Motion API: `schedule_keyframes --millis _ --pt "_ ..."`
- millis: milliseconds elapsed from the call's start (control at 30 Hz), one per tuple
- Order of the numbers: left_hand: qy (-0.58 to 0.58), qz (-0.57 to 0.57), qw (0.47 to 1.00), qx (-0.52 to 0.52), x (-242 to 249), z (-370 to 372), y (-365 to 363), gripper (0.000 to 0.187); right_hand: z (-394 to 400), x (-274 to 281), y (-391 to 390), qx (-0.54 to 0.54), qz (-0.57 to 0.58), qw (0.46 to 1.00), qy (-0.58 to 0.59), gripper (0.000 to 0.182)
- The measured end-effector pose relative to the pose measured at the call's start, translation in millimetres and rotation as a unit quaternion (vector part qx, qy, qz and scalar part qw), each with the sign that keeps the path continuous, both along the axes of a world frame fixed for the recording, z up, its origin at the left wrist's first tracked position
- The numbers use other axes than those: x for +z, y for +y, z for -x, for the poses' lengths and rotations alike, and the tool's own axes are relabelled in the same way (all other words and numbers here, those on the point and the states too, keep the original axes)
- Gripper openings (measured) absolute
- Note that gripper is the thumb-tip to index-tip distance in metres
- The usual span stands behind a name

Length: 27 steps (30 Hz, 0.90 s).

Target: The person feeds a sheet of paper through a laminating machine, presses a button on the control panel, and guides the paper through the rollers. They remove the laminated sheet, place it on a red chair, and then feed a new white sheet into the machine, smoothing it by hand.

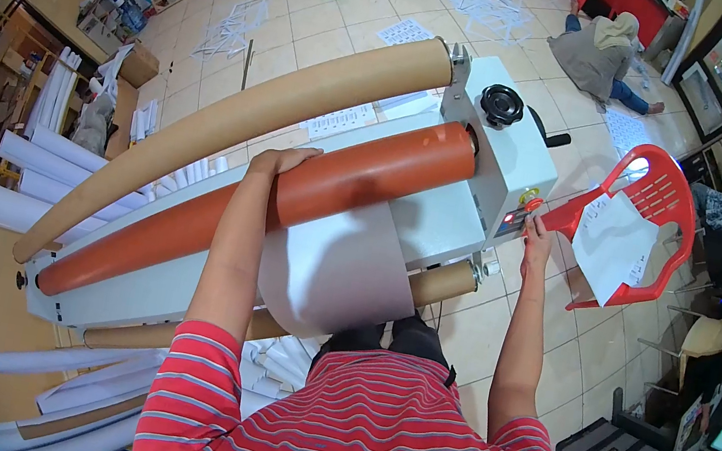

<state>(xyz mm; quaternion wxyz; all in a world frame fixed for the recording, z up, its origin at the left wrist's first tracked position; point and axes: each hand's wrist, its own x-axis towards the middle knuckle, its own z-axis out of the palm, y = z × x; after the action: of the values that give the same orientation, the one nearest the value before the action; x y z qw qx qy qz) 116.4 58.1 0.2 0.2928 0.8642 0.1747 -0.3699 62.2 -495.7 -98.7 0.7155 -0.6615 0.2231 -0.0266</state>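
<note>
My left hand rests on the long orange-red roller of a laminating machine, fingers stretched across its top. A pale sheet hangs from the roller's near side, curving down toward my waist. At the machine's right end, my right hand reaches the small control panel, fingertips just below a red button. Whether they press anything is too small to tell. Above the roller runs a long brown roll. Another brown core sits low at the front, partly covered by the sheet.
A black handwheel tops the machine's end housing. Right of it stands a red plastic chair bearing a printed sheet. White paper rolls lean at left. A person sits on the tiled floor among paper strips.
</note>
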Motion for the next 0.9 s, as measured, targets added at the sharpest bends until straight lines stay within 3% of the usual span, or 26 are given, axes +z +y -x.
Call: schedule_keyframes --millis 267,433,633,900 --pt "0.038 0.001 0.998 0.051 20.1 2.9 -10.9 0.066 -1.0 -11.4 -5.1 0.012 0.019 1.0 -0.018 0.065" --pt "0.08 0.068 0.994 0.041 18.8 -0.9 -9.4 0.057 1.8 -4.7 -3.8 0.025 0.024 0.999 -0.011 0.062" --pt "0.085 0.057 0.994 -0.032 -2.8 -11.4 4.1 0.053 -0.2 -9.8 -3.2 0.003 0.034 0.999 -0.01 0.059" --pt "0.114 0.03 0.993 0.006 -12.4 -15.4 6.8 0.054 2.0 -4.9 -1.9 0.006 0.033 0.999 -0.014 0.054"
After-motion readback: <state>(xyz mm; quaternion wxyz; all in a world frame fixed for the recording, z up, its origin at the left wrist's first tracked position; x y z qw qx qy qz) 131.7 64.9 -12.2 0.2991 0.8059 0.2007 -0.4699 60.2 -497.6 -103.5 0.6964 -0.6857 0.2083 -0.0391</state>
